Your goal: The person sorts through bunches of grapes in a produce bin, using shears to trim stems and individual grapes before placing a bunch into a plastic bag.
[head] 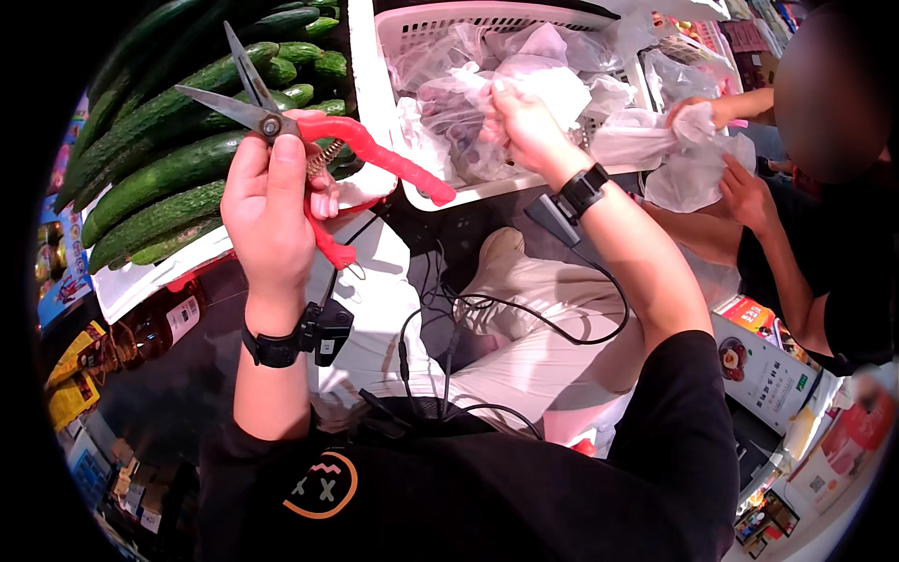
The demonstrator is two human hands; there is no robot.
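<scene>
My left hand [270, 197] holds red-handled spring shears [379, 156] at the pivot. Their blades are spread and point up and left over several cucumbers [165, 165] in a white foam box [365, 91]. A coil spring shows between the handles. My right hand [527, 130] is over a white plastic basket [484, 195], its fingers curled on a whitish plastic bag [555, 88]. Around that hand, more knotted, see-through bags [449, 105] fill the basket; their dark contents are hard to make out.
At right, another person's hands [751, 197] hold a thin white plastic bag [674, 175]. Black cables [449, 309] loop between my legs. A bottle of dark liquid [158, 327] stands below the cucumber box. A printed carton [762, 372] is at lower right.
</scene>
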